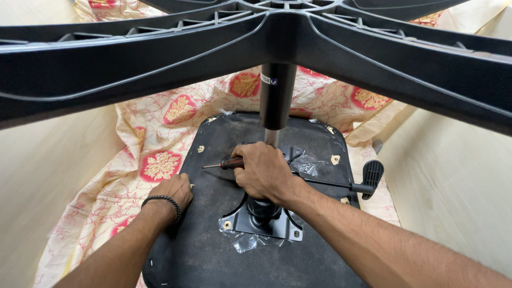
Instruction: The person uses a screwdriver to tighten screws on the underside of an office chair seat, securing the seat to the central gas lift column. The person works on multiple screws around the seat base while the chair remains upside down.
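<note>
An upturned office chair lies under me. Its black seat underside (213,160) faces up, with a metal mechanism plate (277,226) bolted on. A black gas cylinder (277,96) rises from it to the star-shaped base (133,58) overhead. My right hand (264,170) is closed around a screwdriver (226,164) with a red and black handle, lying across the mechanism with its tip pointing left. My left hand (173,192) rests on the seat's left edge, fingers curled, a black bead bracelet (162,202) on its wrist.
A black adjustment lever (372,176) sticks out to the right of the mechanism. Clear plastic wrap (245,242) clings around the plate. A cream cloth with red and gold flower patches (160,165) lies under the seat. Cream floor surrounds it.
</note>
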